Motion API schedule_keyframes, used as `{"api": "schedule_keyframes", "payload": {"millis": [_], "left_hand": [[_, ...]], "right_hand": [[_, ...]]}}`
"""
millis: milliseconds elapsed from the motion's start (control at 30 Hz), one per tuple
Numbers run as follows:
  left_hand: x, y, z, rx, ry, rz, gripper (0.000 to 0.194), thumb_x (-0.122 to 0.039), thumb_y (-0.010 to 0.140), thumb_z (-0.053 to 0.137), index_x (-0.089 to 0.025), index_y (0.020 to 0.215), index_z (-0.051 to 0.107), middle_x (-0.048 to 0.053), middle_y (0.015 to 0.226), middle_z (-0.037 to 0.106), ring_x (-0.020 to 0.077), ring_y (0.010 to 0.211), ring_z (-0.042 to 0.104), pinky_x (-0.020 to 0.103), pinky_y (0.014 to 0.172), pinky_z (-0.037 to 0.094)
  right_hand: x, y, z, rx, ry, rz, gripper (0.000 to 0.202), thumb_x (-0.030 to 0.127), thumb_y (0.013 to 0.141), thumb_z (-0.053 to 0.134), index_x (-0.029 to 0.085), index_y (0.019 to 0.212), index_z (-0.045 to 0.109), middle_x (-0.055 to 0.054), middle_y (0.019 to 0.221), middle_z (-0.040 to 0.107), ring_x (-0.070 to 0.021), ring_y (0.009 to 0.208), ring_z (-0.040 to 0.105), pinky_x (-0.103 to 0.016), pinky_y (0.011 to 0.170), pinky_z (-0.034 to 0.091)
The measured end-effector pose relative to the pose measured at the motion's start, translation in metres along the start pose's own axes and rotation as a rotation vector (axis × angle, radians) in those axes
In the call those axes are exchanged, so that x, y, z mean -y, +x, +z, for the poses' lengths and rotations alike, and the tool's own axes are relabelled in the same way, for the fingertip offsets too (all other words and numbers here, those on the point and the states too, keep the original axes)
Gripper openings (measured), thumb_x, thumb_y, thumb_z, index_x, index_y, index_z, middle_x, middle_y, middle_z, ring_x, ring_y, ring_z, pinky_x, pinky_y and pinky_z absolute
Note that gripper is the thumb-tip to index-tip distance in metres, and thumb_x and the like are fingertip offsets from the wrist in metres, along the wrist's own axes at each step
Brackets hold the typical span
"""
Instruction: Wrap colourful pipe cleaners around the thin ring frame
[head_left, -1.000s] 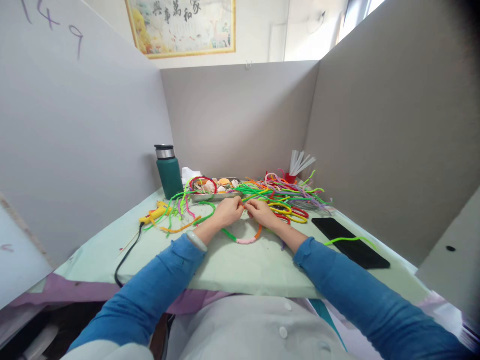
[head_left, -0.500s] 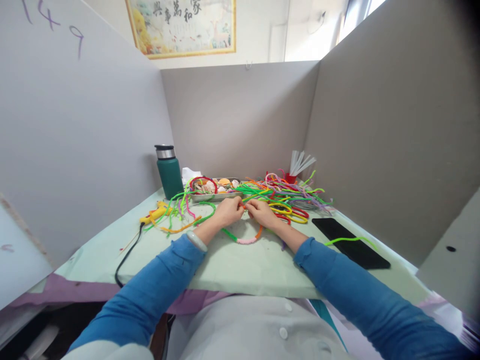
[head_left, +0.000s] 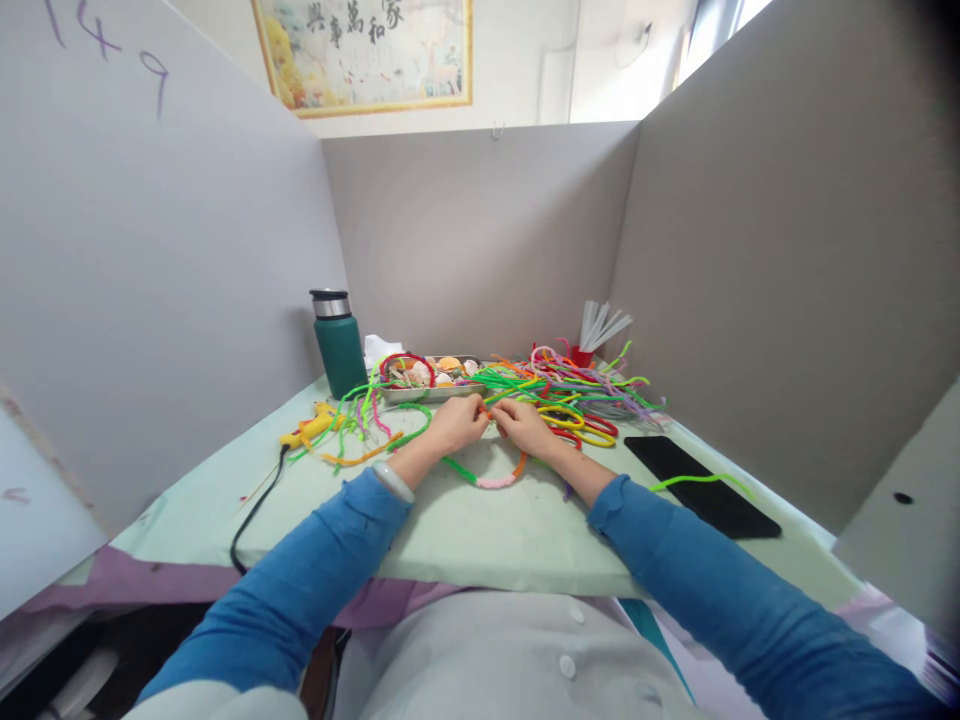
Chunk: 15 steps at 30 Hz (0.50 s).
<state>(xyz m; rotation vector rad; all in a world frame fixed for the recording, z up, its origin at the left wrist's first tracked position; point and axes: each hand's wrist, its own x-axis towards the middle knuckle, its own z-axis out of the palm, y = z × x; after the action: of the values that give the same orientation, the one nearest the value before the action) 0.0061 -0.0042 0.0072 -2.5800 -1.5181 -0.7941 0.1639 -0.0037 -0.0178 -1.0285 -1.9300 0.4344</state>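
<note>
My left hand (head_left: 459,422) and my right hand (head_left: 519,425) meet over the middle of the table, fingertips nearly touching. Both pinch a short orange-red stretch of pipe cleaner, of which little shows between the fingers. Below the hands a pipe cleaner loop (head_left: 495,483) in green, pink and orange curves toward me, its upper part hidden by my hands. Behind and right of my right hand lies a heap of coloured pipe cleaners (head_left: 510,382), with yellow bent loops (head_left: 598,437) at its near side.
A metal tray (head_left: 427,394) with shells stands at the back, beside a green bottle (head_left: 340,350). To the left lies a yellow glue gun (head_left: 307,428) with a black cord. At right are a black slab (head_left: 720,510) and a red cup (head_left: 581,356) of white sticks.
Both hands stay in place, fingers still pinched together. The loop below them has barely shifted.
</note>
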Motion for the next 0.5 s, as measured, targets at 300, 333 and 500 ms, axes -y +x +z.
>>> {"api": "schedule_keyframes", "payload": {"millis": [300,333,500], "left_hand": [[0.0027,0.0009,0.0021,-0.008,0.010,0.030,0.027,-0.034,0.081,0.041,-0.015,0.085,0.061,0.006,0.070,0.063,0.0168,0.063,0.056,0.025,0.059,0.037],[0.0028,0.0008,0.0021,-0.008,0.010,0.034,0.027,-0.034,0.081,0.041,-0.015,0.084,0.061,0.007,0.070,0.063,0.0168,0.063,0.056,0.025,0.059,0.037],[0.0015,0.0000,0.0005,-0.001,0.011,0.037,0.027,-0.033,0.082,0.041,-0.015,0.083,0.061,0.007,0.071,0.064,0.0164,0.063,0.056,0.025,0.059,0.037]], "right_hand": [[0.0006,-0.0005,-0.0006,0.003,-0.007,0.009,0.023,0.028,0.079,0.041,0.017,0.060,0.049,0.003,0.054,0.051,-0.0105,0.053,0.044,-0.023,0.054,0.031],[0.0002,-0.0004,-0.0004,0.001,-0.010,0.004,0.024,0.028,0.079,0.041,0.017,0.060,0.049,0.003,0.054,0.051,-0.0105,0.053,0.044,-0.023,0.054,0.031],[-0.0016,0.0005,0.0005,0.003,-0.022,-0.008,0.024,0.028,0.079,0.041,0.017,0.059,0.048,0.003,0.054,0.050,-0.0103,0.053,0.045,-0.022,0.054,0.031]]}}
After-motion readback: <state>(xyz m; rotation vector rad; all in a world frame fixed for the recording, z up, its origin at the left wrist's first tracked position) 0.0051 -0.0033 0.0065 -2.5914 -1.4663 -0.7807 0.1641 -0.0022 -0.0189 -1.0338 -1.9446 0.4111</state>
